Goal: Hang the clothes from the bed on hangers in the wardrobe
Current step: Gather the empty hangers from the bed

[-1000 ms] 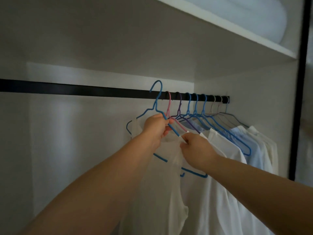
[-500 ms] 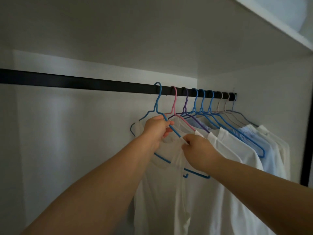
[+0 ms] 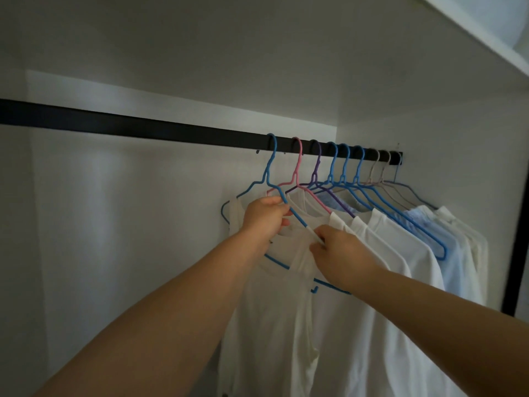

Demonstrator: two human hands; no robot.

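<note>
- Wardrobe interior, white-walled (image 3: 143,253), lay open and bare across its whole left half, while a white shelf edge (image 3: 472,38) closed it off above at the upper right.
- Long black hanging rail (image 3: 114,124) ran from the left edge to the right side wall, free of hooks along its left stretch.
- Row of white and pale blue shirts (image 3: 415,253) crowded the right end, just beside one another.
- Thin white sleeveless top (image 3: 272,325) hung leftmost on the blue wire hanger (image 3: 270,167), whose hook sat over the rail.
- Left hand (image 3: 264,217) gripped that hanger's sloping arm.
- Right hand (image 3: 337,253) pinched the top's shoulder fabric.
- No writing could be read.
</note>
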